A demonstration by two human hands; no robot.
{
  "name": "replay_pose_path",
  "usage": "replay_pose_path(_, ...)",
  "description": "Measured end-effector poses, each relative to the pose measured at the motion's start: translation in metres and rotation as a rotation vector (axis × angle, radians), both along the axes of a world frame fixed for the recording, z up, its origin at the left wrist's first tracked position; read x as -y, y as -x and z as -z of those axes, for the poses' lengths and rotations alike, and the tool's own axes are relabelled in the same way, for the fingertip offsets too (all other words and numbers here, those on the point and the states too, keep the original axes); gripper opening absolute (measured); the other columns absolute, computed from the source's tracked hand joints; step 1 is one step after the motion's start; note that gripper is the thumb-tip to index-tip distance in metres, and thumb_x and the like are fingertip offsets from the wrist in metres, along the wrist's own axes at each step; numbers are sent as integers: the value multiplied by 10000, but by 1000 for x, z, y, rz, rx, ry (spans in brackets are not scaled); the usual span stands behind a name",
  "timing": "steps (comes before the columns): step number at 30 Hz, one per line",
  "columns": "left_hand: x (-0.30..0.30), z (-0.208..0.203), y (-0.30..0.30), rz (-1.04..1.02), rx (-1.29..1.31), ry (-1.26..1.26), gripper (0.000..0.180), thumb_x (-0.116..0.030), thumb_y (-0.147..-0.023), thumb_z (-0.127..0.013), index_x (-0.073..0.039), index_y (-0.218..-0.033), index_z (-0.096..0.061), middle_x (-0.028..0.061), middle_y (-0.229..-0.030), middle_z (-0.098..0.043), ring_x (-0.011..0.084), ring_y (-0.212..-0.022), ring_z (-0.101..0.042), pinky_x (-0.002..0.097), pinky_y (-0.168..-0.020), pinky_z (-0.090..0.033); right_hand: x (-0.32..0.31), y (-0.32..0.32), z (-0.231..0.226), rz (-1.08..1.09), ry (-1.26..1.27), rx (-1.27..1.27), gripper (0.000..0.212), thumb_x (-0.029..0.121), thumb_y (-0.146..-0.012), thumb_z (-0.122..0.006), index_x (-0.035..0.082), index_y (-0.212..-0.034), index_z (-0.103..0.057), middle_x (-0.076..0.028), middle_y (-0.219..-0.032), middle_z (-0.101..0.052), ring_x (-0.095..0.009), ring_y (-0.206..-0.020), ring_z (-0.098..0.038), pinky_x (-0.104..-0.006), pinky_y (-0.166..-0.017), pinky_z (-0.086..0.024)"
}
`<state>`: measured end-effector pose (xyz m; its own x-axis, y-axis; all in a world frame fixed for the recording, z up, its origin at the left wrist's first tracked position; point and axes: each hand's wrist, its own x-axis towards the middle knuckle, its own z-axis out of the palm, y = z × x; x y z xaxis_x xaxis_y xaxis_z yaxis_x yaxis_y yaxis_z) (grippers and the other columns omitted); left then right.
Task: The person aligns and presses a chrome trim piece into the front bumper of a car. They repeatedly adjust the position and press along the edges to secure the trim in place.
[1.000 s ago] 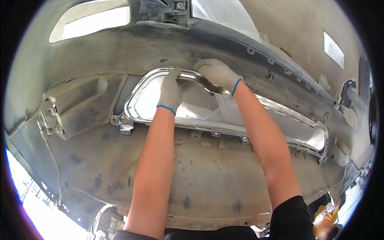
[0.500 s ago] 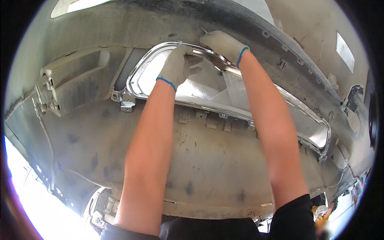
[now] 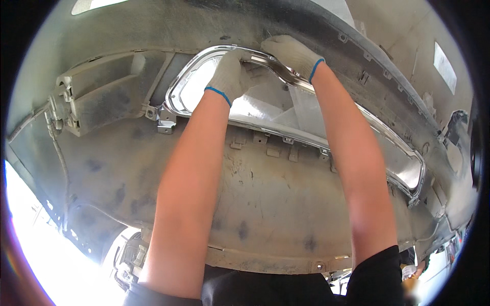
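Note:
A long chrome trim frame [image 3: 178,76] lies against the inner side of a large grey, dusty bumper shell [image 3: 275,204]. My left hand [image 3: 230,74], in a pale knit glove with a blue cuff, grips the frame's upper edge near its left end, with fingers bent into the opening. Just to its right, my right hand [image 3: 295,53], gloved alike, presses where the frame's upper edge meets the shell. Its fingers are curled, and their tips are hidden, so whatever they hold does not show.
A boxy moulded pocket [image 3: 104,89] stands out on the shell's left side, with a cable [image 3: 58,158] below it. A small metal bracket [image 3: 166,124] sits by the frame's left end. Clip tabs [image 3: 273,152] line its lower edge. Part of another person [image 3: 411,275] shows at lower right.
Both hands stay at the frame's upper edge. My left fingers have drawn in closer to the edge. A thin tip seen by my right fingers earlier no longer shows. The view has shifted slightly.

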<state>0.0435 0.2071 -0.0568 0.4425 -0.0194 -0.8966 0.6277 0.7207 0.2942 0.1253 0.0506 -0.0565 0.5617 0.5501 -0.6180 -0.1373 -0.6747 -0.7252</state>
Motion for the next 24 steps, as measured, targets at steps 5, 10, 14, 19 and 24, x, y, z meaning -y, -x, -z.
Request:
replay_pose_path(5, -2, -5, 2, 97, 33, -154, 331, -197, -982, -496, 25, -1227, -506, 247, -1235, -557, 415, -1156, -575, 632, -1032, -462, 8, -4, -3, 71, -38, -124, 425, 322, -971, -523, 30, -1230, -690, -121, -1146, -711, -213, -1023, -648, -331, -934, -488)
replay_pose_path(10, -5, 6, 0, -346, 120, -67, 305, -202, -1024, -481, 17, -1230, -531, 217, -1256, -551, 388, -1193, -551, 612, -1096, -424, 9, -11, -5, 92, 17, -222, 417, 316, -962, -543, 17, -1209, -697, -125, -1073, -718, -209, -944, -647, -343, -870, -503)
replay_pose_path(14, -8, 14, 1, -284, 193, -83, 286, -181, -1064, -465, 29, -1249, -525, 212, -1263, -545, 353, -1189, -568, 572, -1082, -490, 6, -8, 8, 6, -9, -30, 421, 316, -959, -542, -13, -1168, -702, -143, -1027, -725, -244, -896, -654, -362, -853, -505)
replay_pose_path(19, -5, 19, -2, -182, 164, -93, 290, -168, -1037, -531, 53, -1225, -544, 196, -1186, -579, 326, -1094, -625, 510, -986, -589, 3, -5, 9, -22, -5, 21, 425, 336, -960, -504, 0, -1109, -717, -253, -1086, -705, -415, -1040, -659, -448, -932, -494)
replay_pose_path(24, 1, 25, -7, -152, 109, -152, 277, -142, -1004, -558, 51, -1200, -587, 187, -1134, -610, 314, -1059, -642, 484, -931, -609, 11, 1, 25, 53, -91, 40, 447, 317, -973, -543, -34, -1216, -677, -188, -1066, -714, -283, -938, -661, -377, -868, -511)
